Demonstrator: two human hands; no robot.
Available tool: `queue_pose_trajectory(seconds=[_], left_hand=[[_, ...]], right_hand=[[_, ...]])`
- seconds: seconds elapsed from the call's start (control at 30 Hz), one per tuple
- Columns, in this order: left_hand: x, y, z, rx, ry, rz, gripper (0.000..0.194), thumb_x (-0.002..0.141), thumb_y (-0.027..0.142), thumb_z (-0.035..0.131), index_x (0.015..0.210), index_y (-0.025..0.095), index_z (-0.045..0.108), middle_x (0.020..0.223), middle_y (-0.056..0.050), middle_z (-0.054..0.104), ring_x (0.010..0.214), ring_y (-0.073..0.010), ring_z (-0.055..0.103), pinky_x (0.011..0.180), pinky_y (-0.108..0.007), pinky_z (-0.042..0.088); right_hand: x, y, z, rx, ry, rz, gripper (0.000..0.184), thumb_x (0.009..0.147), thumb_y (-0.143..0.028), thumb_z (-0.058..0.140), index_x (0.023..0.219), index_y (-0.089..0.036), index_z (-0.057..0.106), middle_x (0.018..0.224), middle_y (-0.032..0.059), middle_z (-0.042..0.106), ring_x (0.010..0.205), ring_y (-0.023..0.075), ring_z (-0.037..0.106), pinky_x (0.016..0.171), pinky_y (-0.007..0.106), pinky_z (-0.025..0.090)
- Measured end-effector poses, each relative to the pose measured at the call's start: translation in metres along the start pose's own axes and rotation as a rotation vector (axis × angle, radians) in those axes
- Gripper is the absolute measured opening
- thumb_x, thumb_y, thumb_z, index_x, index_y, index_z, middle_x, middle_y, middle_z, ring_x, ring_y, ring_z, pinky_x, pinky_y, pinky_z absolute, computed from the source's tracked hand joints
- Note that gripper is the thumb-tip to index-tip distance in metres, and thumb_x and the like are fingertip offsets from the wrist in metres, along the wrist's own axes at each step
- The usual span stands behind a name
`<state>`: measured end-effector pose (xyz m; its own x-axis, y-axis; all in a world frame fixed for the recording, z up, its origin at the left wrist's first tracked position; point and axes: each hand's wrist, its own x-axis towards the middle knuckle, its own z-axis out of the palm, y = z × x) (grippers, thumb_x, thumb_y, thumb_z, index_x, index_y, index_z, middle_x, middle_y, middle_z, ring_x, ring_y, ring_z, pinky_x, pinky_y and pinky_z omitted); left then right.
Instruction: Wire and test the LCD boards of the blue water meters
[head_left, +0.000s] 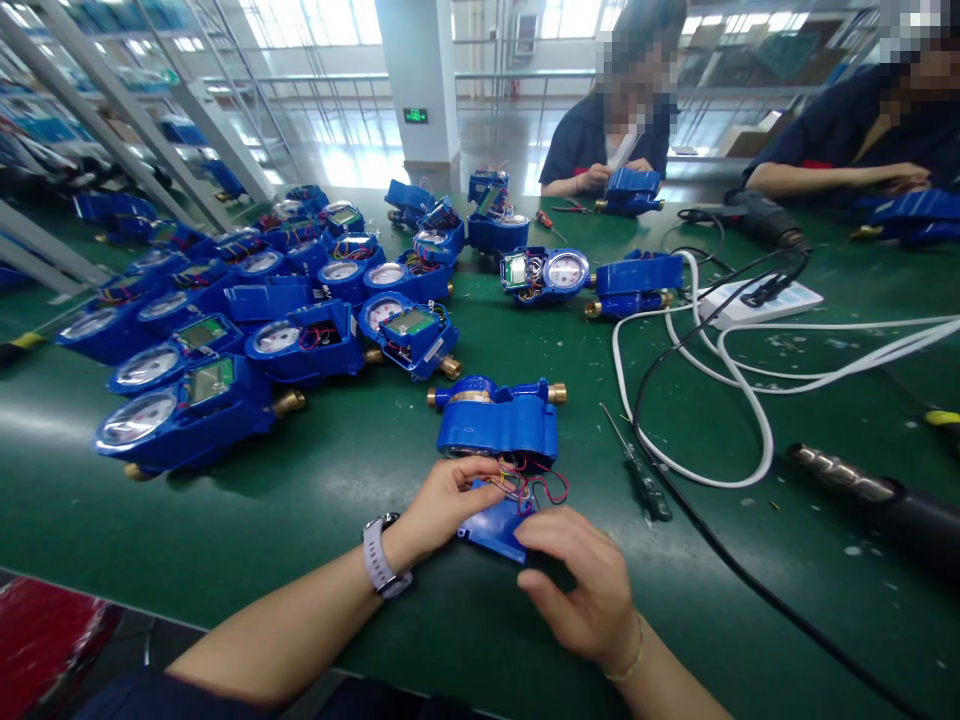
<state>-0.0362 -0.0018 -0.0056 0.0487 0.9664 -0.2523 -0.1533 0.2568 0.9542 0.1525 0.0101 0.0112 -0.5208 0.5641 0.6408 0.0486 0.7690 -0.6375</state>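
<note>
Head view: the blue meter (499, 427) at 12 o'clock lies open, cover (495, 525) unfitted; left fingers (476, 468) pinch loose wires (519, 486), right fingers (553, 535) are released.

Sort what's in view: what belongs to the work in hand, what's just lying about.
Apparently in the work:
nearest blue meter
thin wires by the left hand
blue cover

Seemingly lying about:
screwdriver
heat gun
white power strip
</note>
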Motion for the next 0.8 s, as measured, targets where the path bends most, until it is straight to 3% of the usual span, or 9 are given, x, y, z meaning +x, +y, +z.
queue_pose_trajectory(seconds=[0.07,0.13,0.27,0.5,0.63,0.8], left_hand=[[0.0,-0.001,0.0,-0.062,0.0,-0.036,0.046,0.071,0.043,0.079,0.104,0.013,0.069,0.102,-0.01,0.073,0.09,-0.022,0.068,0.088,-0.037,0.052],[-0.001,-0.001,0.0,-0.107,0.006,-0.052,0.046,0.069,0.044,0.08,0.102,0.014,0.07,0.101,-0.01,0.073,0.087,-0.0217,0.068,0.087,-0.037,0.053],[-0.001,-0.001,0.001,-0.105,0.045,-0.016,0.044,0.069,0.046,0.079,0.097,0.013,0.071,0.097,-0.01,0.073,0.086,-0.0219,0.068,0.086,-0.037,0.052],[0.0,-0.001,0.002,0.07,0.078,0.071,0.037,0.077,0.047,0.071,0.089,0.013,0.07,0.093,-0.009,0.074,0.087,-0.0222,0.068,0.086,-0.036,0.052],[-0.001,-0.001,0.004,0.145,0.034,0.147,0.032,0.083,0.042,0.066,0.097,0.013,0.068,0.103,-0.01,0.072,0.097,-0.0231,0.066,0.093,-0.037,0.05],[-0.007,0.002,0.006,0.297,-0.033,0.214,0.032,0.083,0.03,0.064,0.112,0.016,0.062,0.116,-0.008,0.067,0.108,-0.023,0.061,0.097,-0.036,0.045]], right_hand=[[0.0,0.007,-0.004,-0.093,0.035,0.105,0.012,0.091,-0.032,0.059,0.095,-0.02,0.057,0.08,0.0041,0.064,0.072,0.017,0.062,0.065,0.03,0.052],[0.0,0.014,-0.007,-0.182,0.039,0.231,0.024,0.084,-0.037,0.069,0.093,-0.02,0.055,0.076,0.0022,0.061,0.066,0.0159,0.059,0.059,0.028,0.05],[-0.004,0.021,-0.004,-0.206,-0.109,0.383,0.037,0.075,-0.043,0.077,0.096,-0.021,0.056,0.072,-0.0009,0.059,0.058,0.0143,0.056,0.054,0.026,0.047],[-0.009,0.022,0.007,-0.179,-0.12,0.423,0.017,0.091,-0.035,0.06,0.1,-0.02,0.061,0.07,0.0008,0.064,0.057,0.0146,0.06,0.054,0.025,0.046],[-0.008,0.024,0.006,-0.197,-0.099,0.41,0.017,0.097,-0.029,0.048,0.094,-0.019,0.061,0.078,0.005,0.069,0.066,0.0177,0.066,0.057,0.026,0.046],[-0.006,0.028,0.003,-0.191,-0.076,0.406,0.019,0.098,-0.024,0.047,0.086,-0.019,0.061,0.077,0.0028,0.067,0.066,0.0158,0.065,0.058,0.025,0.044]])
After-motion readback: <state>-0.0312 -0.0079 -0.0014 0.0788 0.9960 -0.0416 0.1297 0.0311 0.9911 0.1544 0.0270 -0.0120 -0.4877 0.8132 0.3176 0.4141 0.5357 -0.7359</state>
